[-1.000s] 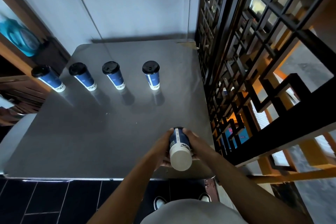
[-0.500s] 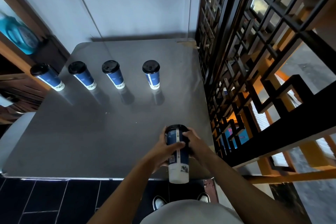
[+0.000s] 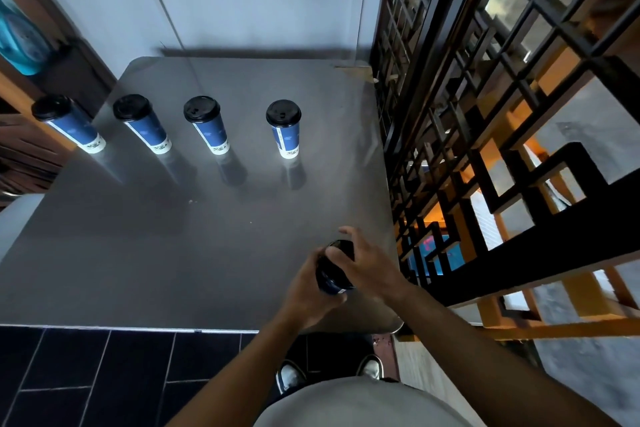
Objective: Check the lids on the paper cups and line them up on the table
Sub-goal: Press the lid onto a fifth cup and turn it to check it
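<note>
The held cup (image 3: 334, 270) sits near the table's (image 3: 173, 253) near right edge. Your left hand (image 3: 306, 291) grips its blue side, fingers clamped round it. Your right hand (image 3: 369, 262) covers the black lid, fingers pressed on its rim. Four lidded cups (image 3: 207, 125) stand in a row along the far side.

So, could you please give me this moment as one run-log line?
left hand: gripping cup | right hand: over its lid | four lidded cups: standing in row on table
</note>
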Motion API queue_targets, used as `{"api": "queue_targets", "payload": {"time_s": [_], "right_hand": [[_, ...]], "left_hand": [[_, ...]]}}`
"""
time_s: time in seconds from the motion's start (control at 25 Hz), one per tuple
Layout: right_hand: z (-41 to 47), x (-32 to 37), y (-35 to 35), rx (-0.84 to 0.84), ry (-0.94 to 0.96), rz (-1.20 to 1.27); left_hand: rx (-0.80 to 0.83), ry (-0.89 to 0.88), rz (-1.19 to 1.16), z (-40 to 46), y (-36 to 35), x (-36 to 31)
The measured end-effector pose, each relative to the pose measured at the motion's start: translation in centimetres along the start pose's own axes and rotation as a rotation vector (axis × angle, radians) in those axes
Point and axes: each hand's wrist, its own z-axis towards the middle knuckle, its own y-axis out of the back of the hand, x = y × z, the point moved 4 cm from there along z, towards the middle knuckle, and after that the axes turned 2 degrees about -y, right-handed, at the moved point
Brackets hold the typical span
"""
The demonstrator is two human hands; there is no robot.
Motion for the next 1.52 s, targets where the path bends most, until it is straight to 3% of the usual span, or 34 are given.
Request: {"api": "queue_targets", "payload": {"time_s": [0.12, 0.24, 0.72, 1.52], "right_hand": [[0.1, 0.9, -1.8, -0.029, 0.087, -0.277], [-0.3, 1.3, -3.2, -0.132, 0.184, -0.386], [-1.3, 2.3, -3.7, -0.087, 0.426, -0.471], [-0.5, 2.2, -3.7, 0.008, 0.559, -0.581]], "left_hand": [[0.014, -0.045, 0.014, 0.3, -0.3, 0.5], [0.003, -0.062, 0.017, 0.1, -0.2, 0.6], [-0.032, -0.072, 0.000, -1.4, 0.4, 1.7], [-0.004, 0.001, 0.075, -1.7, 0.6, 1.4]]}}
